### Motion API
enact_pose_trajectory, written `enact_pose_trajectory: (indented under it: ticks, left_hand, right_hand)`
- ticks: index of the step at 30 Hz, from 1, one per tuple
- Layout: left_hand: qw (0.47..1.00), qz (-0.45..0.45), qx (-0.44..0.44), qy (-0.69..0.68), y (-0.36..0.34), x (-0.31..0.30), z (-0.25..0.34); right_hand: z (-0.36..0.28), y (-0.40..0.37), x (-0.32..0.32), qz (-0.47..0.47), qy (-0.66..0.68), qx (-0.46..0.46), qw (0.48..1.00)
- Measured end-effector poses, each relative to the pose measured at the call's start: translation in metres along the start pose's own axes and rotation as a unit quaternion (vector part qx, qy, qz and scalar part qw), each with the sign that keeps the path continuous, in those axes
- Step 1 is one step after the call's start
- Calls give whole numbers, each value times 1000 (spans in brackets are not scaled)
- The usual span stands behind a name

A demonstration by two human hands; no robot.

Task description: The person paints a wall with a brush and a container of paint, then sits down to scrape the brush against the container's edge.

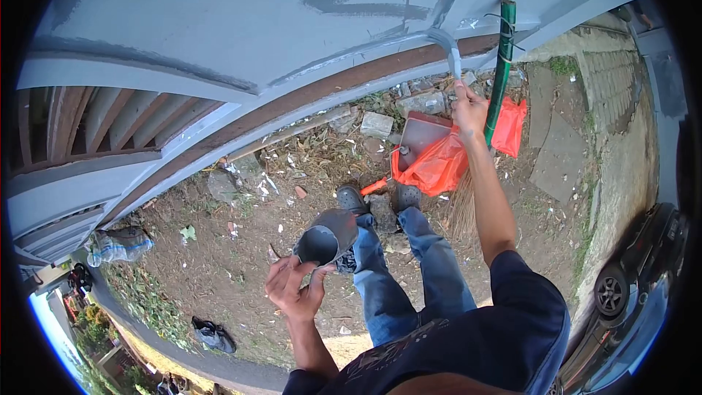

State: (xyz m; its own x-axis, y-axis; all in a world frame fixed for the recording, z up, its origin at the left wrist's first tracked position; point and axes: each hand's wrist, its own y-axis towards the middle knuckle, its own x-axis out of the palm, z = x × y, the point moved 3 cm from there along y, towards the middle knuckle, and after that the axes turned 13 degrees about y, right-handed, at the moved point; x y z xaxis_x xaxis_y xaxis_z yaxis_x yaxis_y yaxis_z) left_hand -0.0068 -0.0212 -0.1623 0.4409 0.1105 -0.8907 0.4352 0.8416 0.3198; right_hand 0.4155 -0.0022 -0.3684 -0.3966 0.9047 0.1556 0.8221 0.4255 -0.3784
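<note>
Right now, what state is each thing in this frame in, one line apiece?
Large grey metal gate: partly painted grey, brown lower strip bare.
Grey-coated paintbrush: gripped in right hand, tip against the gate.
Grey paint tin: open, paint inside, tilted, held by left hand.
Orange plastic bag: crumpled on the ground.
Green pole: standing against the gate.

grey wall (241,22), orange bag (436,164), green pole (501,73), blue jeans (409,278)
</note>
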Motion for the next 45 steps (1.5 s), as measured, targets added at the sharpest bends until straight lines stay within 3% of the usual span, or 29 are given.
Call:
enact_pose_trajectory:
  ticks: [3, 6, 8, 12, 14, 15, 18, 21, 25, 36, 38, 45]
  left_hand:
    - [1000, -9, -16, 3, -1, 2, 1]
    - [1000, -2, 4, 9, -3, 2, 4]
    - [1000, -8, -19, 9, -4, 1, 5]
    - [1000, -2, -17, 13, -9, -4, 5]
    - [1000, 7, -22, 14, -8, -10, 8]
    - [1000, 11, -22, 15, -8, -12, 8]
    - [999, 19, -39, 12, -10, -16, 7]
    - [999, 19, -41, 10, -15, -14, 3]
    - [999, 12, -40, 3, -22, -6, -3]
    - [999, 3, -43, 0, -15, -5, 6]
    - [999, 11, -44, -3, -17, -7, 4]
    - [999, 28, -34, -8, -16, -11, -5]
  right_hand:
    - [13, -3, -3, -4, -184, -163, 969]
    - [6, -44, 29, -60, -302, -130, 943]
    - [12, -67, 62, -126, -276, -210, 930]
    - [19, -92, 102, -230, -255, -221, 913]
    - [7, -99, 108, -266, -280, -159, 909]
    - [3, -94, 103, -248, -279, -222, 901]
    - [-35, -66, 72, -166, -398, -282, 857]
    - [-69, -31, 39, -111, -545, -330, 763]
    - [-100, -20, 20, -66, -598, -351, 717]
    - [-50, -106, 116, -290, -554, -325, 710]
    - [-58, -101, 118, -285, -539, -325, 723]
    - [-111, -27, 46, -104, -636, -314, 697]
